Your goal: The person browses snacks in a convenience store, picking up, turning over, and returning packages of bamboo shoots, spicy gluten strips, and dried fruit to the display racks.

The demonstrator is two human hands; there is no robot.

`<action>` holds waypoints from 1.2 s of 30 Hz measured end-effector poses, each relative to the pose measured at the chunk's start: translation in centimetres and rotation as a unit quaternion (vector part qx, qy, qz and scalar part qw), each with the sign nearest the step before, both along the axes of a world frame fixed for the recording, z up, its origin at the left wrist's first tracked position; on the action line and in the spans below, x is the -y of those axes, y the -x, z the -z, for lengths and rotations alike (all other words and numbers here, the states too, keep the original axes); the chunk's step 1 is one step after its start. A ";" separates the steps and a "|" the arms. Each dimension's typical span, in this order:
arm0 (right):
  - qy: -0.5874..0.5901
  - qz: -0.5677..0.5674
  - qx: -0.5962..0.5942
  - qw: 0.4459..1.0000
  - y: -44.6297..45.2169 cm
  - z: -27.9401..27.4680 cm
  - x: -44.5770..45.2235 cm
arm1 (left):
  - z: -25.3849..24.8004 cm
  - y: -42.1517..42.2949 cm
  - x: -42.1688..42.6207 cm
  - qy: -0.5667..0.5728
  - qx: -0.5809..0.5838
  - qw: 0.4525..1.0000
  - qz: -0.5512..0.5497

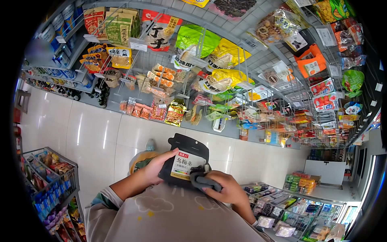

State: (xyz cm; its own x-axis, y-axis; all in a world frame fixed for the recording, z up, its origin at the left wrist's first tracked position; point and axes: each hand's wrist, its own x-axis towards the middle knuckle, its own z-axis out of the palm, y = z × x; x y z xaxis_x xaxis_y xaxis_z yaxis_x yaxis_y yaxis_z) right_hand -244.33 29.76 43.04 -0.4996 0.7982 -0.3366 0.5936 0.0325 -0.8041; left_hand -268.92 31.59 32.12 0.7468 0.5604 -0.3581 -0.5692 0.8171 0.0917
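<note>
A black snack packet (183, 163) with a white and red label is held upright in front of my body. My left hand (156, 166) is closed on the packet's left edge, its thumb on the front. At the packet's lower right, my right hand (225, 186) has its fingers wrapped round a dark grey looped object (204, 181), which overlaps the packet's corner. Whether my right fingers also touch the packet is hard to tell.
A wall rack with hanging snack bags (195, 42) curves across the front and right. Wire baskets of goods (50, 173) stand at the lower left, and a low display of packets (286, 205) at the lower right. Pale floor tiles (94, 125) lie between.
</note>
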 end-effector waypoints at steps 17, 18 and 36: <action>-0.078 -0.161 0.010 0.984 11.5 -0.7 -4.5 | 1.4 1.6 2.1 -0.117 0.018 0.992 -0.049; -0.126 -0.134 0.005 0.983 11.3 0.0 -4.8 | 1.3 1.7 2.1 -0.140 -0.013 0.989 -0.046; -0.128 -0.062 -0.017 0.990 11.1 1.3 -6.8 | 1.0 3.8 2.9 -0.157 -0.007 0.988 0.008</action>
